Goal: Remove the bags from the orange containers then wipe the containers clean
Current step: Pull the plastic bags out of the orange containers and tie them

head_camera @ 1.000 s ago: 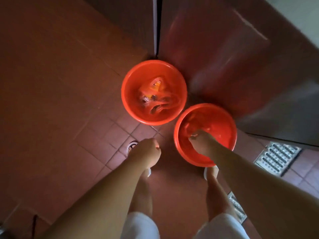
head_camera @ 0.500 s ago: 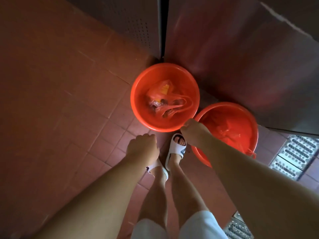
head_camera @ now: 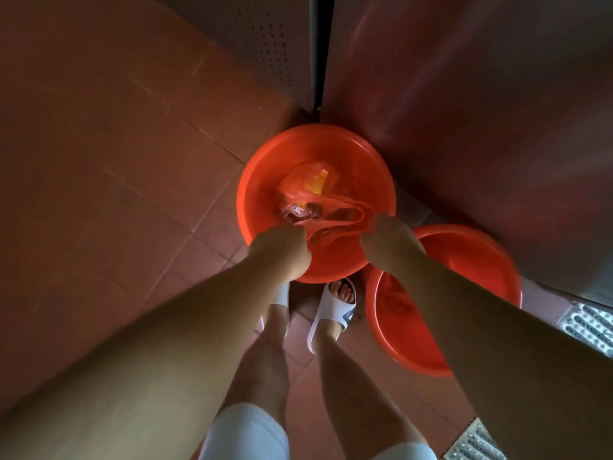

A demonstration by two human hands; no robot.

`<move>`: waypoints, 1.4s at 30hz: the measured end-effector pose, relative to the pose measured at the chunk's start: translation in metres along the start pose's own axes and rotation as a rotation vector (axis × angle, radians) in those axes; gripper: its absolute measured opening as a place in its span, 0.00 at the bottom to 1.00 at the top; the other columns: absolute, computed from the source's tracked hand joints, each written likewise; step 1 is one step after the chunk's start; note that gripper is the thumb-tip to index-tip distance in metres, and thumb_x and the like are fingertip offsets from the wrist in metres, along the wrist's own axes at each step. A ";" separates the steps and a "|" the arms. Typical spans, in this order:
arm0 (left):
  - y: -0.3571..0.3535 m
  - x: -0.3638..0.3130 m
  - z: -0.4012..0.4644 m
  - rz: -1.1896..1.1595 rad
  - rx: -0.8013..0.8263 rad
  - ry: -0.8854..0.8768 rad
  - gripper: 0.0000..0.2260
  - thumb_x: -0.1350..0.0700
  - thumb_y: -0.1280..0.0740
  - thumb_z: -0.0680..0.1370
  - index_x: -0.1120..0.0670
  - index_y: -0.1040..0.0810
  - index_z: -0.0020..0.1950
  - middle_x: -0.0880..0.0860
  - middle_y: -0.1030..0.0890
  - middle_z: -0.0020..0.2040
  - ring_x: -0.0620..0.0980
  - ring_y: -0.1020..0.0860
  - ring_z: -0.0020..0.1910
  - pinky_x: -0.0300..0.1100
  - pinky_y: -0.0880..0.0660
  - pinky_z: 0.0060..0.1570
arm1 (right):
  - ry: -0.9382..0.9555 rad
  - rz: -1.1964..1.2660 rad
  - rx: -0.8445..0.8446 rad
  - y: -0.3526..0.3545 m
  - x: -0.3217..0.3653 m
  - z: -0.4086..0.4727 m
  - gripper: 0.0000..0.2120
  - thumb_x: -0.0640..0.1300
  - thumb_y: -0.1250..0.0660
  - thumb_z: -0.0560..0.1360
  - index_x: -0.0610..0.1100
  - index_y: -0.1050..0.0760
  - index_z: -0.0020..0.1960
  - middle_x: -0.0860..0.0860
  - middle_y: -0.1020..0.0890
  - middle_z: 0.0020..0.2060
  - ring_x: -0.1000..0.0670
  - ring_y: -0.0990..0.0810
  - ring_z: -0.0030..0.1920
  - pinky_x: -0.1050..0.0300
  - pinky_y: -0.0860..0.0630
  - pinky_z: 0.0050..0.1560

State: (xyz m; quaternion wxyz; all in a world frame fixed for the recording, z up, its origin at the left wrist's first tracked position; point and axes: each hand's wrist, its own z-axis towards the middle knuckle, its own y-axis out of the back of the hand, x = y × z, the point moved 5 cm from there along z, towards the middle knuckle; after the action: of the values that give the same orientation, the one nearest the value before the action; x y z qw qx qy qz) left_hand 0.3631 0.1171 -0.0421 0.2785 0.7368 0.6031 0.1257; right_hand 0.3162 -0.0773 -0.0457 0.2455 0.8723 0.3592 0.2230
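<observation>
Pinching the thin handle loops of the orange bag (head_camera: 326, 214), one loop in the left hand (head_camera: 282, 250) and one in the right hand (head_camera: 386, 239), fingers curled tight round the plastic. Stretching the loops taut between the two hands, with the bag's bulk lying just beyond the knuckles, down on the bottom of the nearer orange container (head_camera: 265, 167). Showing something yellow and some clear wrapping through the film.

Judging the step as lifting this bag out: raising both hands evenly and straight up, keeping the mouth of the bag uppermost, avoiding a sharp tug on film this thin, clearing the rim before swinging aside.

Sitting under the right forearm, a second orange container (head_camera: 464, 254), with what looks like more crumpled orange plastic inside, though too blurred to be sure.

Resting, below the hands, on a floor (head_camera: 116, 194) of reddish-brown tiles, both containers pushed near the corner of dark metal panels (head_camera: 464, 111). Standing beneath the wrists in white slippers (head_camera: 335, 310). Lying off to the right of the right arm, a metal drain grate (head_camera: 587, 323).
</observation>
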 end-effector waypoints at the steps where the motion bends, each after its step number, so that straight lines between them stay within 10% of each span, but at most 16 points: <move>1: -0.004 -0.004 0.012 -0.028 -0.010 -0.031 0.15 0.51 0.38 0.82 0.53 0.23 0.66 0.56 0.20 0.63 0.58 0.21 0.61 0.51 0.23 0.60 | 0.005 -0.018 -0.031 0.001 0.000 0.010 0.10 0.45 0.39 0.78 0.42 0.26 0.56 0.41 0.22 0.49 0.36 0.19 0.56 0.50 0.24 0.48; 10: -0.057 -0.027 0.093 -0.185 -0.094 -0.322 0.16 0.51 0.38 0.84 0.53 0.26 0.71 0.55 0.21 0.64 0.52 0.21 0.55 0.46 0.24 0.53 | 0.075 -0.179 -0.085 -0.036 -0.014 0.077 0.21 0.43 0.38 0.79 0.45 0.33 0.70 0.39 0.25 0.65 0.34 0.22 0.62 0.42 0.22 0.57; 16: -0.077 -0.054 0.127 -0.062 0.012 -0.320 0.22 0.49 0.40 0.84 0.48 0.36 0.79 0.53 0.29 0.76 0.60 0.31 0.73 0.56 0.33 0.72 | 0.061 -0.048 -0.138 -0.051 -0.018 0.090 0.16 0.43 0.36 0.77 0.45 0.31 0.65 0.46 0.23 0.45 0.45 0.24 0.39 0.58 0.30 0.35; 23: -0.054 -0.014 0.088 -0.305 -0.128 -0.218 0.09 0.51 0.40 0.84 0.52 0.22 0.56 0.54 0.17 0.51 0.57 0.18 0.49 0.43 0.29 0.43 | 0.116 -0.038 -0.235 -0.034 0.006 0.047 0.10 0.47 0.39 0.78 0.47 0.21 0.53 0.44 0.18 0.49 0.39 0.20 0.50 0.46 0.20 0.48; 34: -0.004 0.055 0.029 -0.621 -0.260 -0.089 0.08 0.48 0.38 0.82 0.48 0.26 0.45 0.50 0.17 0.39 0.44 0.20 0.36 0.42 0.29 0.35 | 0.294 0.475 -0.758 -0.004 0.031 0.009 0.12 0.36 0.40 0.79 0.42 0.20 0.57 0.47 0.19 0.55 0.45 0.22 0.56 0.49 0.26 0.60; 39: 0.003 0.064 0.020 -0.669 -0.267 -0.098 0.07 0.46 0.39 0.82 0.45 0.24 0.47 0.50 0.16 0.39 0.46 0.19 0.35 0.47 0.25 0.33 | 0.064 0.802 -0.669 0.006 0.035 0.044 0.08 0.45 0.45 0.81 0.52 0.28 0.54 0.58 0.15 0.45 0.56 0.21 0.38 0.56 0.25 0.42; 42: 0.006 0.064 0.022 -0.697 -0.246 -0.120 0.09 0.45 0.39 0.81 0.46 0.23 0.48 0.51 0.16 0.40 0.52 0.18 0.39 0.54 0.22 0.42 | 0.017 0.953 -0.515 0.002 0.040 0.070 0.08 0.48 0.44 0.81 0.53 0.26 0.49 0.56 0.14 0.39 0.56 0.17 0.41 0.55 0.22 0.49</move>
State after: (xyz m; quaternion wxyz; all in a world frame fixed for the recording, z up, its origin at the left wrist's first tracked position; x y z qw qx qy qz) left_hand 0.3951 0.1724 -0.0661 0.4258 0.4542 0.7809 0.0517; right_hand 0.3824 -0.0681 -0.0900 0.3200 0.8485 -0.1407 0.3974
